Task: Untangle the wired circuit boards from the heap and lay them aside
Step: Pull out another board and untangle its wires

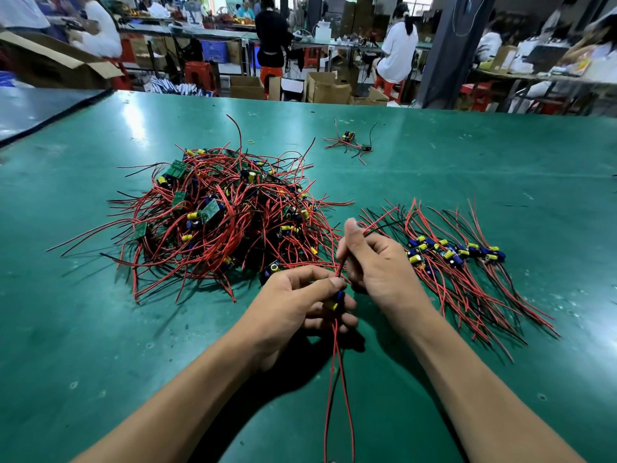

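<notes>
A big heap of small circuit boards [213,215] with red and black wires lies on the green table, left of centre. To the right, a sorted row of boards [454,253] is laid out with wires fanned towards me. My left hand [300,299] pinches one board [334,301] with yellow and blue parts; its red and black wires [337,379] hang down towards me. My right hand [374,262] grips the upper wires of that board, which still run into the heap's edge.
A small separate cluster of boards [349,142] lies farther back on the green table [100,329]. Beyond the far table edge are cardboard boxes [325,88], red stools and several people seated at other benches.
</notes>
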### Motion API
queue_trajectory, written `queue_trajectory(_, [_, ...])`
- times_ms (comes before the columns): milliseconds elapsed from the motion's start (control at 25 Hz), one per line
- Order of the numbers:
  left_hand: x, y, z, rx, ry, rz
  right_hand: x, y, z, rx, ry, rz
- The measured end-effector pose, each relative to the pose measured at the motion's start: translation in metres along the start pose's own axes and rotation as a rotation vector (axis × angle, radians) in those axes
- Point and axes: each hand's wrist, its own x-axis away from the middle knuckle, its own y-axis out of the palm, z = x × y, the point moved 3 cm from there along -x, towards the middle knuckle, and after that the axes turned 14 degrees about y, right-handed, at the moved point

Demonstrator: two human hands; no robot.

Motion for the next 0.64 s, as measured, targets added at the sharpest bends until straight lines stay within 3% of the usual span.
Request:
queue_trajectory(200, [0.001, 0.0, -0.002, -0.063, 0.021, -0.001, -0.001, -0.009, 0.003, 0.305, -0.074, 0.127])
queue_trajectory(400, [0.0, 0.001, -0.005, -0.11, 0.046, 0.007, -0.005, -0.004, 0.009, 0.323, -0.047, 0.148])
queue_trajectory(640, [-0.002, -0.002, -0.004, -0.122, 0.09, 0.019, 0.002, 0.013, 0.028, 0.129, 0.226, -0.291])
